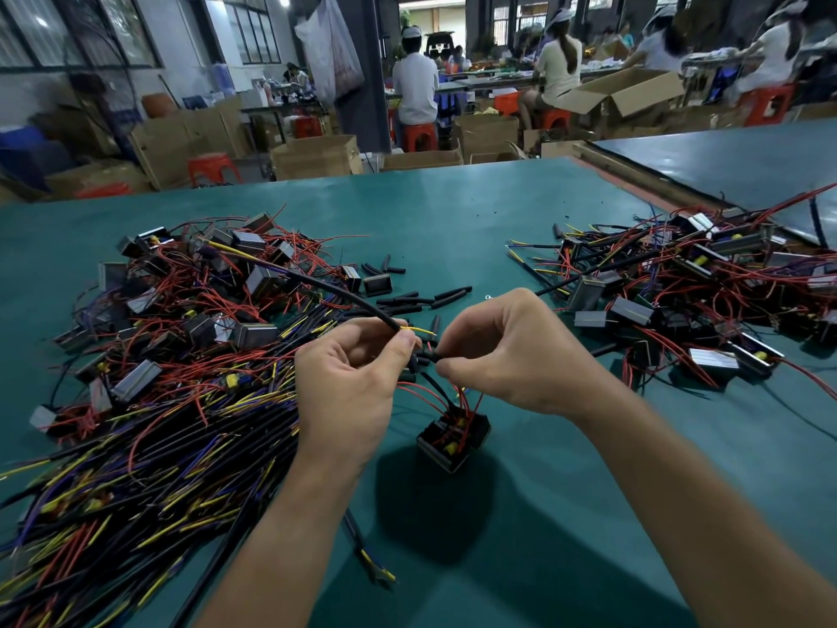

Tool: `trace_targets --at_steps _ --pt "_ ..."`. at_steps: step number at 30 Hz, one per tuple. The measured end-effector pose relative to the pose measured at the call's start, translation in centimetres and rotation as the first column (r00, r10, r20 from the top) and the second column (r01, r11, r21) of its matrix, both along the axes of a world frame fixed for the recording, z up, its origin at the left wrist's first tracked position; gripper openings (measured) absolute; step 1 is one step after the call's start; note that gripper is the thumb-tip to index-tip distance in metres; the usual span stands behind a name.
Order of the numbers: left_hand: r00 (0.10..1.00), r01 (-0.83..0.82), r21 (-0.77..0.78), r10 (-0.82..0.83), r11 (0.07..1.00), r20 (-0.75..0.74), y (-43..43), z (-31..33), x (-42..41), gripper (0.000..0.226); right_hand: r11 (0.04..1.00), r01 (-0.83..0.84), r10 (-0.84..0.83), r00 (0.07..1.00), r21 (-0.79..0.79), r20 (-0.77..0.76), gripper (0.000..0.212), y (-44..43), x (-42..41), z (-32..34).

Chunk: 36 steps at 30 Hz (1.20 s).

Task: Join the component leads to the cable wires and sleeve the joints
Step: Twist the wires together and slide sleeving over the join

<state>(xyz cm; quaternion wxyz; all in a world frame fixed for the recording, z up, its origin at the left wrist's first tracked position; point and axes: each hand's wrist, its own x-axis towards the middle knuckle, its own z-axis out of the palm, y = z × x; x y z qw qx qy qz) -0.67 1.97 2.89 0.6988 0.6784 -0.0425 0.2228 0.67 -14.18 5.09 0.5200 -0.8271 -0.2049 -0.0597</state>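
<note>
Cable (344,294) pinched in left hand (348,383), right hand (507,355) pinching black sleeve (429,355) above component (453,439).

Beyond the far edge of the green table (453,206) stand open cardboard boxes (317,156) and a red plastic stool (213,167); farther beyond it seated workers (414,88) face away, beside a hanging plastic bag (333,47).
</note>
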Motion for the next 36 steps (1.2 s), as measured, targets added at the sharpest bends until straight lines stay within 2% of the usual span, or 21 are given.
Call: trace_targets --at_steps 7,11,16,21,25,32,36 --pt "1.000 0.016 -0.043 -0.017 0.999 -0.018 0.1 0.2 -0.1 0.013 1.000 0.025 -0.026 0.996 0.018 0.087 0.004 0.5 -0.1 -0.4" --pt "1.000 -0.005 -0.056 0.005 0.998 -0.006 0.2 0.3 0.0 0.012 0.995 0.039 -0.049 0.993 0.094 0.111 0.005 0.7 -0.1 -0.5" --pt "1.000 -0.003 -0.061 0.002 0.998 -0.009 0.2 0.6 -0.1 0.011 0.989 0.018 -0.027 0.998 0.144 0.059 0.007 0.8 -0.3 -0.4" --pt "0.999 -0.026 -0.021 0.026 0.999 -0.022 0.3 0.4 -0.1 0.026 0.989 0.001 -0.004 1.000 0.147 0.021 0.009 0.5 -0.2 -0.1" --pt "1.000 -0.019 -0.004 0.019 1.000 -0.025 0.3 0.1 -0.1 0.028 0.987 -0.026 0.024 1.000 0.157 0.014 0.010 0.8 -0.4 -0.1" --pt "1.000 0.004 -0.041 -0.005 0.999 -0.025 0.7 0.2 0.3 0.027 0.934 0.009 0.017 0.998 0.356 -0.068 0.015 1.8 -0.2 -0.5" --pt "1.000 -0.007 0.020 0.007 1.000 0.000 0.6 0.0 0.1 0.026 0.969 0.078 -0.071 0.997 0.236 -0.039 0.016 1.2 -0.1 -0.5"
